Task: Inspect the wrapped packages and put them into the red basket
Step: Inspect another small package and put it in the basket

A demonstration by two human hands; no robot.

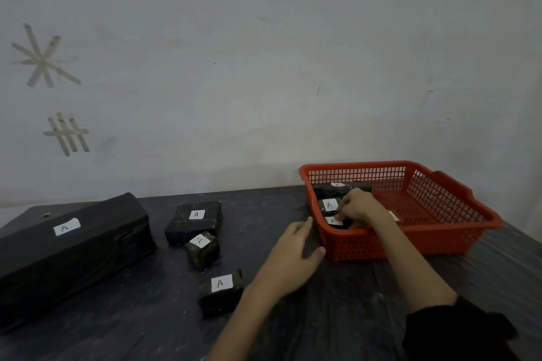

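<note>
The person's right hand (pixel 359 208) reaches into the red plastic mesh basket (pixel 440 226). Its fingers are curled over a small black wrapped package with a white "A" label (pixel 333 221) in the near-left corner. A second labelled black package (pixel 330 204) sits just behind it, and a third black package (pixel 337 188) lies at the back wall.

The left hand (pixel 293 255) lies relaxed on the dark table (pixel 337 316), holding nothing, with its thumb against the basket's corner.

From where I stand, the worry is crowding. Everything is packed along one side, so this package could ride up on its neighbour and tip label-down. The light basket might also skid if that bracing thumb gives way. Others wait on the table, among them the long black wrapped box (pixel 67 249), which looks unlikely to fit unless the small ones are shifted first.
</note>
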